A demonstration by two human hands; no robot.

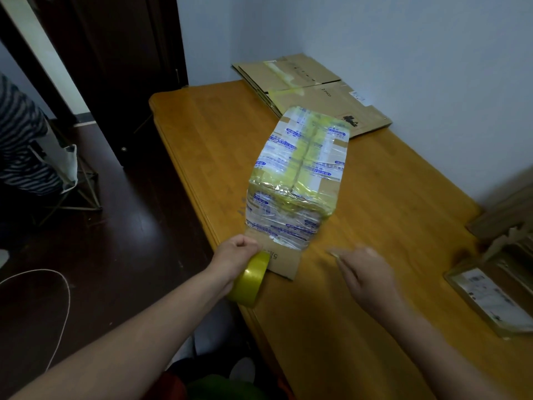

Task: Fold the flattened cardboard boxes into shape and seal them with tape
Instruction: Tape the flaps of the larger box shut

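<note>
A cardboard box (300, 174) covered in clear printed tape and yellow tape stands on the wooden table (375, 226), one bare flap lying flat toward me. My left hand (236, 255) is curled at the flap's left corner, with a yellow tape roll (249, 280) worn around its wrist. My right hand (366, 269) hovers over the table to the right of the flap, blurred, fingers extended leftward and holding nothing I can see. Flattened cardboard boxes (311, 88) lie stacked at the table's far end against the wall.
More cardboard boxes (490, 295) sit at the table's right edge. A person in a striped top (20, 140) stands at far left beside a folding stand (72, 183). A white cord (63, 298) loops on the dark floor. The wall runs along the table's right side.
</note>
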